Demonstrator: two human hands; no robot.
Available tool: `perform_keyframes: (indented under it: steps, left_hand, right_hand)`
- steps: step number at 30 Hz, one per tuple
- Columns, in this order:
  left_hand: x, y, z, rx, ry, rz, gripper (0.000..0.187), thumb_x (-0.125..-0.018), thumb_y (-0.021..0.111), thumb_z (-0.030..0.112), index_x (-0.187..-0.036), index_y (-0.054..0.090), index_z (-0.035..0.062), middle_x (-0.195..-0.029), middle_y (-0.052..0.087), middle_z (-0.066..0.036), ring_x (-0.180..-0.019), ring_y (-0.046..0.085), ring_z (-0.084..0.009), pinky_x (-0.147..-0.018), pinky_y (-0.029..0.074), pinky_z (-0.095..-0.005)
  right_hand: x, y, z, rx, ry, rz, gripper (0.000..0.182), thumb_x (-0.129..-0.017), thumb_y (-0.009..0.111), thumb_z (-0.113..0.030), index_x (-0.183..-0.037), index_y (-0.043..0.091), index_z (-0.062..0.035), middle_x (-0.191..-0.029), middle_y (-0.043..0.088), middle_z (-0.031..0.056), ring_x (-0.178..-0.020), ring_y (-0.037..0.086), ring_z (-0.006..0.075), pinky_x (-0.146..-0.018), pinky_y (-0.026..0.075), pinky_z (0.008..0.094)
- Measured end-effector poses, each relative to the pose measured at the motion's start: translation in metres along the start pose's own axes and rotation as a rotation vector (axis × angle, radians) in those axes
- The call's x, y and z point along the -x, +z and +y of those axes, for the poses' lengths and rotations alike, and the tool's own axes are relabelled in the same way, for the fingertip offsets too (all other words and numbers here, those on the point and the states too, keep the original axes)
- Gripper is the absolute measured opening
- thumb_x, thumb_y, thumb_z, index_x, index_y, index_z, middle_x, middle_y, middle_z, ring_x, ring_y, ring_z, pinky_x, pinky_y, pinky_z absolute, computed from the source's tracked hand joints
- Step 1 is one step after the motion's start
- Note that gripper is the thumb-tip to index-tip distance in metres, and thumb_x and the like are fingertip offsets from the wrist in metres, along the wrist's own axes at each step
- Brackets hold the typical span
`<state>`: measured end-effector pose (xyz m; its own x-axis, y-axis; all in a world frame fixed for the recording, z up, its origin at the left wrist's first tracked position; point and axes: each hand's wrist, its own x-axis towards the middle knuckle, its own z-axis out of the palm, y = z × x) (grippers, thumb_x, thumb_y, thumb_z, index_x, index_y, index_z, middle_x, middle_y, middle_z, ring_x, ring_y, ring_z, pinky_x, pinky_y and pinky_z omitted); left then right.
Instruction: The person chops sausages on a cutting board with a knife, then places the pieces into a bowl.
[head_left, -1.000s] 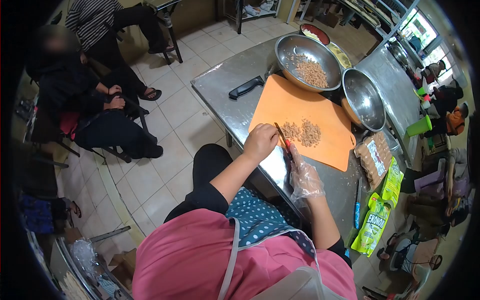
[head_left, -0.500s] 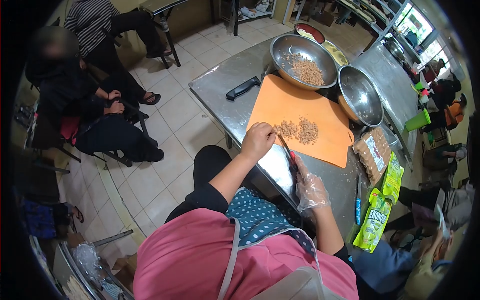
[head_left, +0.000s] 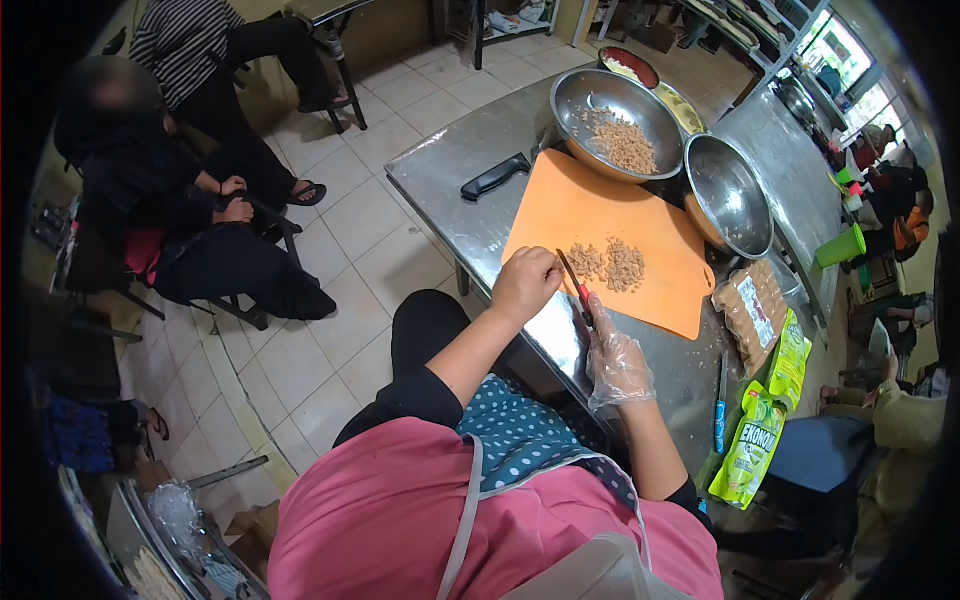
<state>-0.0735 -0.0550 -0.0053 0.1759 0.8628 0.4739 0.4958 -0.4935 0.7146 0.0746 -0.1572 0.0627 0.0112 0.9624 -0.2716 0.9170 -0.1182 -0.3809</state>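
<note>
My right hand (head_left: 618, 368), in a clear plastic glove, is closed on the red handle of a knife (head_left: 577, 282). The blade points up and left over the near edge of the orange cutting board (head_left: 600, 206). Bare and curled, my left hand (head_left: 527, 284) is at the board's left corner beside the blade tip; whatever its fingers pinch is too small to make out. Chopped brown bits (head_left: 624, 265) lie in two small heaps on the board. More bits (head_left: 625, 146) fill part of a steel bowl (head_left: 568, 92) behind it.
An empty-looking steel bowl (head_left: 733, 190), a pack of brown sausages (head_left: 752, 312), green pouches (head_left: 750, 448) and a blue-handled knife (head_left: 720, 425) are on the right. A black-handled knife (head_left: 495, 177) lies left of the board. People sit at the left; others are at the right.
The whole view has shifted slightly, with the table a little further right. Both hands remain near the board's front edge, and the knife stays in my right hand.
</note>
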Motion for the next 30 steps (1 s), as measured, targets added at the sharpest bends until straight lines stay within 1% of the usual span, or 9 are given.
perform_keyframes:
  steps: [6, 11, 19, 24, 27, 29, 30]
  left_hand:
    - [0.0, 0.002, -0.002, -0.004, 0.016, 0.013, 0.006, -0.069, 0.058, 0.007, -0.067, 0.056, 0.0016, -0.073, 0.058, -0.012, -0.074, 0.055, -0.0302, -0.068, 0.046, -0.0381]
    - [0.0, 0.002, -0.002, -0.018, 0.022, 0.01, 0.007, -0.069, 0.059, 0.006, -0.066, 0.055, 0.0014, -0.071, 0.057, -0.012, -0.073, 0.055, -0.0298, -0.067, 0.045, -0.0381]
    - [0.0, 0.002, -0.001, -0.036, 0.019, 0.001, 0.007, -0.069, 0.058, 0.007, -0.066, 0.054, 0.0014, -0.071, 0.057, -0.012, -0.073, 0.055, -0.0298, -0.067, 0.045, -0.0382]
    - [0.001, 0.003, -0.001, -0.042, 0.003, 0.019, 0.008, -0.07, 0.059, 0.007, -0.067, 0.055, 0.0013, -0.072, 0.057, -0.012, -0.073, 0.055, -0.0302, -0.068, 0.046, -0.0385]
    - [0.001, 0.001, 0.001, -0.028, -0.018, 0.026, 0.008, -0.069, 0.06, 0.007, -0.067, 0.056, 0.001, -0.071, 0.058, -0.012, -0.074, 0.056, -0.0301, -0.068, 0.046, -0.0383]
    - [0.001, -0.001, 0.002, -0.02, -0.011, 0.039, 0.008, -0.069, 0.06, 0.008, -0.067, 0.057, 0.0008, -0.07, 0.059, -0.012, -0.072, 0.057, -0.0297, -0.068, 0.046, -0.0376]
    - [0.002, -0.002, 0.003, -0.012, -0.008, 0.051, 0.008, -0.069, 0.06, 0.008, -0.068, 0.058, 0.0005, -0.069, 0.059, -0.012, -0.07, 0.058, -0.0292, -0.067, 0.046, -0.0369]
  right_hand:
    - [0.002, -0.002, 0.001, 0.016, -0.041, 0.029, 0.057, -0.085, 0.045, -0.011, -0.137, 0.027, -0.0268, -0.078, 0.058, 0.0272, -0.073, 0.058, 0.0429, -0.064, 0.042, 0.0509]
    - [0.004, -0.002, -0.002, 0.031, -0.024, -0.007, 0.055, -0.086, 0.046, -0.012, -0.136, 0.029, -0.0264, -0.074, 0.059, 0.0254, -0.069, 0.058, 0.0431, -0.061, 0.042, 0.0515]
    - [-0.013, 0.008, 0.004, -0.003, -0.086, 0.005, 0.056, -0.086, 0.045, -0.011, -0.137, 0.027, -0.0252, -0.074, 0.058, 0.028, -0.07, 0.058, 0.0432, -0.061, 0.042, 0.0507]
    - [0.005, 0.007, 0.009, -0.029, -0.085, -0.009, 0.056, -0.086, 0.045, -0.01, -0.137, 0.027, -0.0238, -0.074, 0.058, 0.0277, -0.07, 0.058, 0.0432, -0.062, 0.042, 0.0503]
    - [0.02, -0.002, 0.004, 0.011, -0.026, -0.04, 0.055, -0.086, 0.045, -0.01, -0.137, 0.028, -0.0244, -0.075, 0.058, 0.0273, -0.071, 0.058, 0.0431, -0.062, 0.042, 0.0501]
    - [0.025, -0.003, 0.003, 0.013, 0.036, -0.065, 0.054, -0.086, 0.045, -0.01, -0.136, 0.03, -0.0249, -0.081, 0.059, 0.0269, -0.076, 0.059, 0.0426, -0.065, 0.044, 0.0491]
    - [0.026, -0.004, 0.003, 0.013, 0.036, -0.063, 0.054, -0.086, 0.045, -0.01, -0.136, 0.03, -0.0249, -0.081, 0.059, 0.0269, -0.076, 0.059, 0.0426, -0.065, 0.044, 0.0491]
